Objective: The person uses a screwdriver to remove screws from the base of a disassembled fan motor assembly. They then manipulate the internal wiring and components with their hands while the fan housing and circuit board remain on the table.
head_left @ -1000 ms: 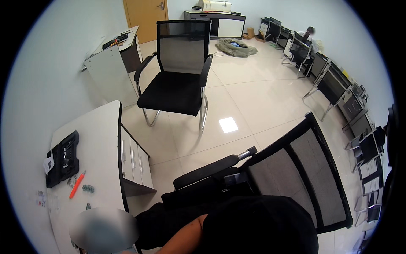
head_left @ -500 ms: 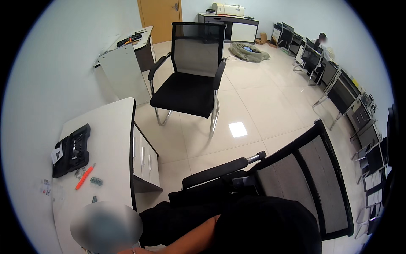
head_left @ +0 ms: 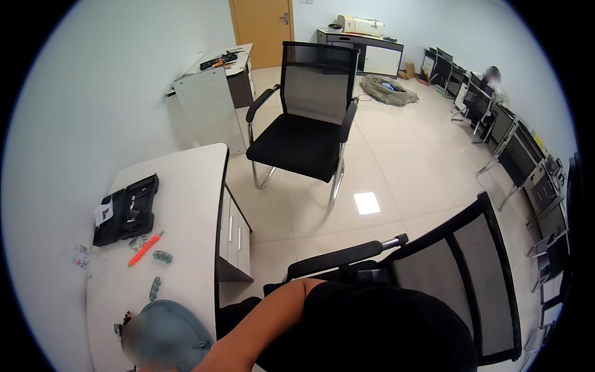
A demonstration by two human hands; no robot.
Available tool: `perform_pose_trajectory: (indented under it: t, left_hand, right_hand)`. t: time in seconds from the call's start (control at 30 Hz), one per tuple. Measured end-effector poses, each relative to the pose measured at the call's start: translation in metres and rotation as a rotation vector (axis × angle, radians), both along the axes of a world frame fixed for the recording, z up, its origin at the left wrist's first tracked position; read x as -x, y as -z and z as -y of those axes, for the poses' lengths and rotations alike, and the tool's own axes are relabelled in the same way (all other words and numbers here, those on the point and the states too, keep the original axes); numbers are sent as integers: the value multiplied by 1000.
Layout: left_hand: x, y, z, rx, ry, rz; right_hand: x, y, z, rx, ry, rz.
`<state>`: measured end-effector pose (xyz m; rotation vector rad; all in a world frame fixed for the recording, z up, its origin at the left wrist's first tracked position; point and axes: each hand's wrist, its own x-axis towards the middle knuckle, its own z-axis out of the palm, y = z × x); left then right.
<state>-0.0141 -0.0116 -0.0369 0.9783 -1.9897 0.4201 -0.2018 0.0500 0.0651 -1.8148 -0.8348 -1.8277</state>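
**As one arm bends over a white tabletop (head_left: pixel 192 186), a grey-blue shell (head_left: pixel 191 323) lies at the right grip (head_left: pixel 165 364)**

Although the bare right arm (head_left: pixel 266 316) shows plainly, the grip itself is lost in a blur at the lower edge; I cannot tell whether it is clenched, released or grasping the shell. Round and rimmed, the shell lies right at the grip, partly hidden by the blur and the arm.

Just left of the grip is a small dark part (head_left: pixel 127 318). Beyond the grip, along the tabletop, come two curved green-grey pieces (head_left: pixel 155 288), an orange-red tool (head_left: pixel 145 249) lying aslant, small loose bits (head_left: pixel 137 242) and – farthest – an open black case (head_left: pixel 128 209) with white paper (head_left: pixel 104 214) at its left side.

Right of the grip, the tabletop ends in a dark edge over drawers (head_left: pixel 239 239). Well beyond the grip, a black mesh chair (head_left: pixel 319 93) stands on a glossy tiled floor (head_left: pixel 384 161), with another desk (head_left: pixel 207 115) to its left. Farther still are a wooden door (head_left: pixel 263 34), a cabinet (head_left: pixel 382 61) and a greenish bundle (head_left: pixel 390 93) on the floor. Far off to the right of the grip, a person (head_left: pixel 491 80) is at a row of desks – nearer stands a second mesh chair (head_left: pixel 480 248).
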Motion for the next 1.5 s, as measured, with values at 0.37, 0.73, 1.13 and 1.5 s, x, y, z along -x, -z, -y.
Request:
perform_pose_trajectory:
  t: [0.37,0.73,1.13,1.5]
  left_hand:
    - [-12,1,6,-72,58,-11]
    - [-28,10,12,-197,170,-75]
    - [-25,23,13,13,-160,10]
    - [-8,-26,0,-237,18,-23]
  right_hand:
    - [21,-6,-6,-17,-56,-294]
    - [22,12,-22,-427,75,199]
    - [-15,62,-48,-1123,-52,663]
    - [67,24,-16,-630,-64,-227]
